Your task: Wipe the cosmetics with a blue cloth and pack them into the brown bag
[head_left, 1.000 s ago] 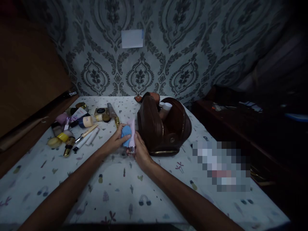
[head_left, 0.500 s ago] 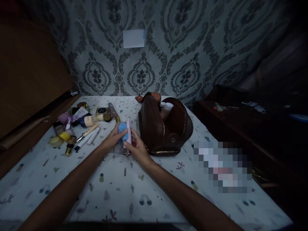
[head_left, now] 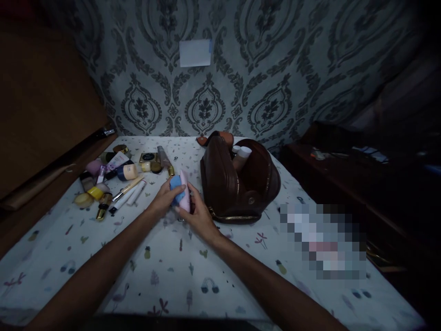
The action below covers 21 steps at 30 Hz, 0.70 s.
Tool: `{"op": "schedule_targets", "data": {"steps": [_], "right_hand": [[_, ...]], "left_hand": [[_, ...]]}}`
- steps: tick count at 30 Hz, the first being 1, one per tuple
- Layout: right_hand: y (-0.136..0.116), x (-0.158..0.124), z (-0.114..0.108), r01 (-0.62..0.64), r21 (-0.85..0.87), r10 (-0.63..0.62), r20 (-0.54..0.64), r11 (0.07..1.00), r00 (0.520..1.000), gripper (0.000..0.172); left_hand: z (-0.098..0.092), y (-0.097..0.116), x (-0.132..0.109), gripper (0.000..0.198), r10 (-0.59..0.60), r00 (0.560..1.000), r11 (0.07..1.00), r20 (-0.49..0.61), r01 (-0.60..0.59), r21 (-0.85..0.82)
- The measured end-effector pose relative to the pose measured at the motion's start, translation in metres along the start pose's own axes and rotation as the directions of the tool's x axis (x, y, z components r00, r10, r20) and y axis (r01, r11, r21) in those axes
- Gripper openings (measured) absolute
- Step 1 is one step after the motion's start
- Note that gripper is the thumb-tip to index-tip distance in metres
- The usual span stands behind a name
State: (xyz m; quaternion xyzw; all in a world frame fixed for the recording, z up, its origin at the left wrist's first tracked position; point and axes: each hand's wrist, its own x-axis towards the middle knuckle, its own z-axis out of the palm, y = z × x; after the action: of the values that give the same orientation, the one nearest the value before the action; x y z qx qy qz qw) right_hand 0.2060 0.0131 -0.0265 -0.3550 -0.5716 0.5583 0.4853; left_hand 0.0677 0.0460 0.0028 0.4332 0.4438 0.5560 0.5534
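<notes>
Near the middle of the table my left hand (head_left: 164, 198) is closed around a soft-looking blue piece (head_left: 175, 183), either a sponge or a cloth. My right hand (head_left: 200, 214) grips a pale pink squeeze tube (head_left: 184, 202) that stands roughly upright, pressed against the blue piece. My left thumb also rests on the tube. Fingers hide the tube's lower end. Just right of my right hand sits a brown leather bag (head_left: 220, 188), unzipped, with a white-capped bottle (head_left: 242, 157) poking out of it.
Left on the patterned tablecloth (head_left: 151, 257) lies a cluster of cosmetics: a cream-capped jar (head_left: 127, 172), a white tube (head_left: 117, 160), brushes (head_left: 129, 187), a gold-capped bottle (head_left: 103, 206) and a black compact (head_left: 149, 157). A blurred-out patch (head_left: 324, 241) covers something at right. Behind stands a papered wall (head_left: 227, 92).
The pink tube has turned in my hands, and its broader pink side shows more. The blue piece stays beside it. The whole view has shifted slightly.
</notes>
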Motion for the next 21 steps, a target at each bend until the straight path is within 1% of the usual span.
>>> {"op": "schedule_targets", "data": {"steps": [1, 3, 6, 8, 10, 12, 13, 14, 16, 18, 19, 21], "right_hand": [[-0.002, -0.001, 0.001, -0.023, 0.040, 0.023, 0.012, 0.999, 1.000, 0.090], [-0.007, -0.002, 0.004, -0.108, 0.154, 0.104, 0.035, 0.982, 0.994, 0.094], [-0.011, -0.002, 0.007, -0.227, 0.362, 0.223, 0.053, 0.904, 0.973, 0.098], [-0.011, -0.001, 0.008, -0.241, 0.450, 0.247, 0.047, 0.860, 0.968, 0.094], [-0.009, 0.002, 0.008, -0.230, 0.470, 0.241, 0.037, 0.852, 0.970, 0.079], [-0.007, 0.003, 0.007, -0.205, 0.445, 0.220, 0.017, 0.872, 0.975, 0.062], [-0.006, 0.004, 0.007, -0.181, 0.420, 0.199, 0.000, 0.889, 0.980, 0.057], [-0.006, 0.004, 0.007, -0.147, 0.388, 0.168, -0.020, 0.910, 0.986, 0.056], [-0.008, 0.003, 0.007, -0.046, 0.295, 0.063, -0.051, 0.954, 0.997, 0.063], [-0.013, 0.001, 0.006, 0.090, 0.147, -0.080, -0.068, 0.985, 0.994, 0.070], [-0.015, 0.000, 0.005, 0.158, 0.050, -0.154, -0.071, 0.986, 0.986, 0.069], [-0.020, -0.002, 0.002, 0.274, -0.167, -0.289, -0.073, 0.947, 0.955, 0.059]], "left_hand": [[0.000, 0.000, 0.000, 0.047, -0.013, 1.000, 0.999, -0.014, 0.012, -0.038], [-0.001, 0.000, 0.000, 0.046, -0.051, 0.999, 0.992, -0.016, 0.049, -0.116], [-0.002, 0.005, 0.001, 0.045, -0.102, 0.995, 0.971, 0.011, 0.102, -0.217], [-0.002, 0.009, 0.001, 0.043, -0.107, 0.994, 0.959, -0.005, 0.101, -0.264], [-0.003, 0.013, 0.002, 0.039, -0.103, 0.994, 0.949, -0.042, 0.085, -0.302], [-0.004, 0.015, 0.004, 0.033, -0.112, 0.991, 0.936, -0.067, 0.083, -0.341], [-0.005, 0.016, 0.005, 0.030, -0.121, 0.990, 0.926, -0.074, 0.086, -0.367], [-0.006, 0.016, 0.006, 0.026, -0.130, 0.988, 0.914, -0.083, 0.087, -0.396], [-0.007, 0.016, 0.008, 0.021, -0.143, 0.984, 0.892, -0.108, 0.080, -0.444], [-0.007, 0.016, 0.009, 0.016, -0.176, 0.977, 0.876, -0.119, 0.101, -0.471], [-0.007, 0.015, 0.009, 0.013, -0.202, 0.973, 0.871, -0.111, 0.126, -0.475], [-0.004, 0.014, 0.007, 0.009, -0.252, 0.965, 0.861, -0.069, 0.192, -0.470]]}}
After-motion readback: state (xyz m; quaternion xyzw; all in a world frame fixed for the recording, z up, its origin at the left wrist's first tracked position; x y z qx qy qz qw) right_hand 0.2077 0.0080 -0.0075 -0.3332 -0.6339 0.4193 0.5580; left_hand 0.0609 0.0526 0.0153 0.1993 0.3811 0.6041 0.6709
